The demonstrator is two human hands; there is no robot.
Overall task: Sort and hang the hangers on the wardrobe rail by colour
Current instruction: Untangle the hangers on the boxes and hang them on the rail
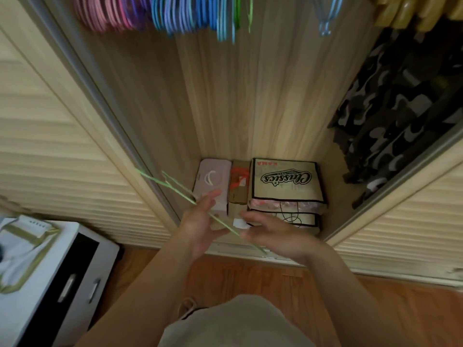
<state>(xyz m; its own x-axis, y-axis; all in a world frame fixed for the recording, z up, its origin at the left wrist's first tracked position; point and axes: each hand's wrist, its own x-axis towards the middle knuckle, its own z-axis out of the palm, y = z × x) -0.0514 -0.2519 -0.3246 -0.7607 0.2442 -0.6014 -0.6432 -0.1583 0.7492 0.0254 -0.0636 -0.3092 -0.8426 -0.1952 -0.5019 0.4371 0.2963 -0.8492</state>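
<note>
A thin light-green hanger (175, 186) slants from upper left to lower right in front of the open wardrobe, blurred by motion. My right hand (273, 236) pinches its lower part with curled fingers. My left hand (200, 226) lies against the hanger with its fingers straight, and the wire crosses its palm. Along the top edge, hangers hang in colour groups: pink hangers (100, 13), purple hangers (136, 11), blue hangers (185, 13), green hangers (235, 11), one pale-blue hanger (325, 18) and yellow hangers (413, 11). The rail itself is out of view.
On the wardrobe floor stand a pink box (213, 179), a cardboard box (238, 186) and a printed bag (285, 181). Camouflage clothes (400, 108) hang at the right. Louvred sliding doors (50, 134) flank the opening. A white drawer unit (57, 284) stands at lower left.
</note>
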